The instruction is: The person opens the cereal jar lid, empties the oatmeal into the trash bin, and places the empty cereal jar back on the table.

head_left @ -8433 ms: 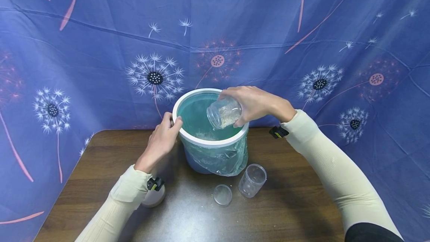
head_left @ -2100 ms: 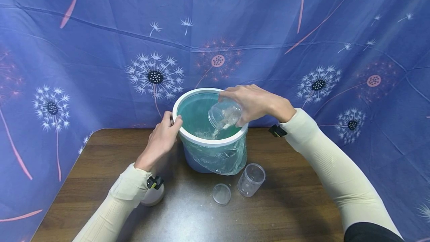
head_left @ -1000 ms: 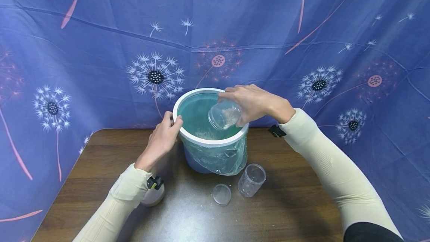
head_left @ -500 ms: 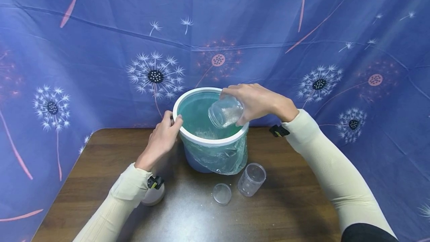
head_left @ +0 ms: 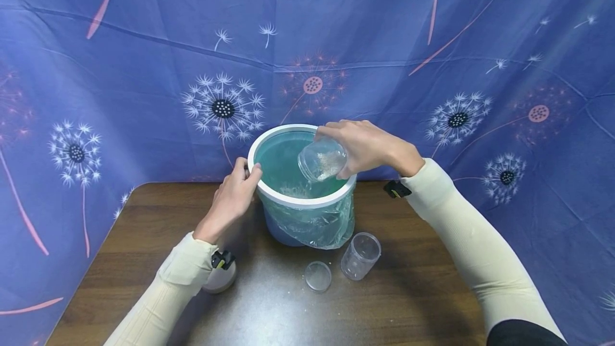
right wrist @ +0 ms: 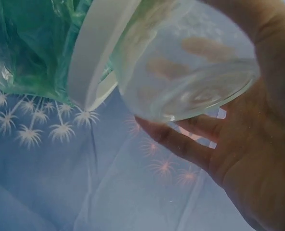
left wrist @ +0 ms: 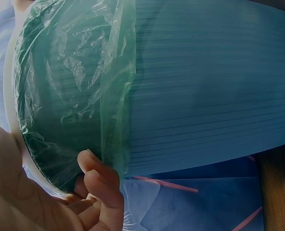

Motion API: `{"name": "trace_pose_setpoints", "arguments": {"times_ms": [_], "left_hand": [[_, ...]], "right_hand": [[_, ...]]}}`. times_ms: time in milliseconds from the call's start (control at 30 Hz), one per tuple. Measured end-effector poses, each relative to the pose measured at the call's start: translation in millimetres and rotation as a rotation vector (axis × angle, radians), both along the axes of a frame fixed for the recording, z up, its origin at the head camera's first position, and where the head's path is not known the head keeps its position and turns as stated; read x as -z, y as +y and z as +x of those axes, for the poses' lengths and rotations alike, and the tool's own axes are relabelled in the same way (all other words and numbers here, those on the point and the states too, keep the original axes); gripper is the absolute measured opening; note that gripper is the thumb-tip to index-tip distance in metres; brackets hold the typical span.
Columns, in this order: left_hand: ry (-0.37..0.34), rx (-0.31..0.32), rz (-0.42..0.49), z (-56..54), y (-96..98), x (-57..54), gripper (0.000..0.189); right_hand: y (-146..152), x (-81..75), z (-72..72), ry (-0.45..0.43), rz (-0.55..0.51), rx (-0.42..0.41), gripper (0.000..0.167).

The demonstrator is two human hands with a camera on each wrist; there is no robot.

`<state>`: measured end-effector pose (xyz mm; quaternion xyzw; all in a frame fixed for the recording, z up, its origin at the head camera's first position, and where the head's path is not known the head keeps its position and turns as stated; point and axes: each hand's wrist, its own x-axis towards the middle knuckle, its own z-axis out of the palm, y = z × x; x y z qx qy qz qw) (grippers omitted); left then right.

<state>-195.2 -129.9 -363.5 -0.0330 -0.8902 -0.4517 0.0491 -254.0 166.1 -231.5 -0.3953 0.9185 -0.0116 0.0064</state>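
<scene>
My left hand (head_left: 233, 199) grips the white rim (head_left: 300, 203) of a blue ribbed trash can (left wrist: 214, 86) at its left side, thumb on top and fingers curled underneath outside. A green plastic bag (left wrist: 70, 72) lines the can and folds over its outside. In my right hand (head_left: 367, 146) is a clear jar (head_left: 323, 160), tilted with its mouth down to the left over the can's opening. Pale flaky grains (head_left: 329, 165) lie along the jar's lower side, and some show at the bottom of the bag. The right wrist view shows fingers around the jar's base end (right wrist: 210, 91).
A clear lidless jar (head_left: 360, 258) stands on the wooden table (head_left: 408, 292) in front of the can's right side. Left of it lies a clear round lid (head_left: 318, 276), with crumbs around. A pale round object (head_left: 220, 280) is partly hidden by the left wrist. Dandelion-printed blue cloth (head_left: 158, 95) hangs behind.
Grains visibly streamed from the tilted jar about two seconds ago; it holds somewhat fewer than in the oldest frame. The right hand has shifted only slightly. The left hand stays on the rim.
</scene>
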Motion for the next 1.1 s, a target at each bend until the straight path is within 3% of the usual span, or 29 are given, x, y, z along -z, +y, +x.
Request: {"name": "trace_pose_setpoints", "arguments": {"times_ms": [400, 1100], "left_hand": [[0.002, 0.003, -0.001, -0.4, -1.1, 0.3, 0.042], [0.001, 0.000, -0.002, -1.0, -0.5, 0.4, 0.041]], "right_hand": [[2.2, 1.0, -1.9, -0.048, -0.037, 0.006, 0.088], [-6.6, -4.8, -7.5, -0.084, 0.066, -0.001, 0.091]]}}
